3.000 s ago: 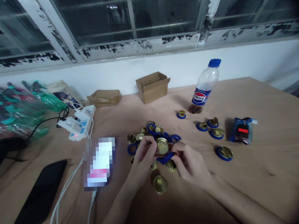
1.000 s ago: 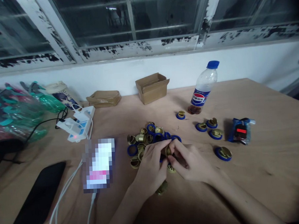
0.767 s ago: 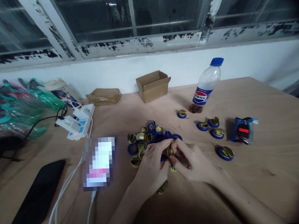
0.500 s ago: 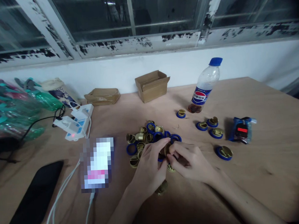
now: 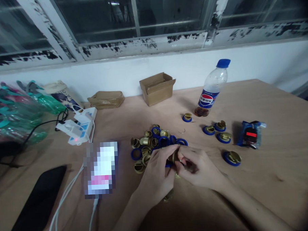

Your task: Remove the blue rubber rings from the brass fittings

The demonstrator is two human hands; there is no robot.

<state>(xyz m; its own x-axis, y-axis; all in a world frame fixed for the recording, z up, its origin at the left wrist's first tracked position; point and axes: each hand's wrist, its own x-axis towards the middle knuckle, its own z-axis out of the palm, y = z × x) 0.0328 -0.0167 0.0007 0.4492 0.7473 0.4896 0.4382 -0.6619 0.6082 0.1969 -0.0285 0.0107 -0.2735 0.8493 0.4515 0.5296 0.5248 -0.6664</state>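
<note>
We see the gold piece (image 5: 175, 156) between the two hands, raised a little in front of the pile (image 5: 145, 141) of gold parts and blue rings near the middle of the table (image 5: 270, 199). The left hand (image 5: 155, 171) curves around it from the left, its forefinger reaching over the top edge and its thumb below, so we take it as gripped there with only a narrow gap between the digits. The right hand (image 5: 197, 166) comes in from the other side, with thumb and forefinger bent close together at the piece's right edge. Between those two digits we notice a small shiny bit (image 5: 180, 160), and we cannot tell whether the right hand grips that, the piece, or both.

Just below the hands we find a loose gold part (image 5: 168, 195), partly covered by the left hand. Beyond the fingertips, past the pile, we see a thin curved wire (image 5: 182, 131) lying by itself. To the right of the hands, and well apart from them, we count five blue-rimmed pieces (image 5: 231, 157) on the table, with a bottle (image 5: 208, 92) behind them and a plastic pouch (image 5: 250, 135) farther right. To the left of the hands, we see a lit phone (image 5: 101, 169) with a white cable (image 5: 90, 217) at its lower end.
</note>
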